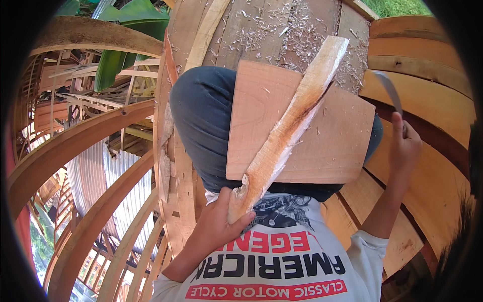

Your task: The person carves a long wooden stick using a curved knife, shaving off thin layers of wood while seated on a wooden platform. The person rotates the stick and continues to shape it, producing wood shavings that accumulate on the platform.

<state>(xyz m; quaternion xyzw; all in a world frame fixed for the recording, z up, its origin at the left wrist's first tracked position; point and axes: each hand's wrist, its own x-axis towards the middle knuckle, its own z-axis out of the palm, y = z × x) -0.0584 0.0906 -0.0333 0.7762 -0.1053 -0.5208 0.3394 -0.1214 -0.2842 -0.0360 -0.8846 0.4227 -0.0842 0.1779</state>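
Observation:
My left hand (224, 219) grips the near end of a long, rough strip of wood (287, 133), pale with a brown streak and a knot. The strip slants away to the upper right across a flat wooden board (261, 105) that rests on my lap. Raised out to the right, apart from the strip, my right hand (405, 143) is closed round the handle of a knife. Its curved metal blade (388, 88) points up and away; the fingers hide most of the handle.
Wood shavings (312, 22) litter the planks in front of me. Curved wooden ribs (80, 131) stand on the left, with corrugated metal sheets (121, 181) beyond them. Curved planking (422, 95) rises on the right. A large green leaf (131, 20) hangs at the upper left.

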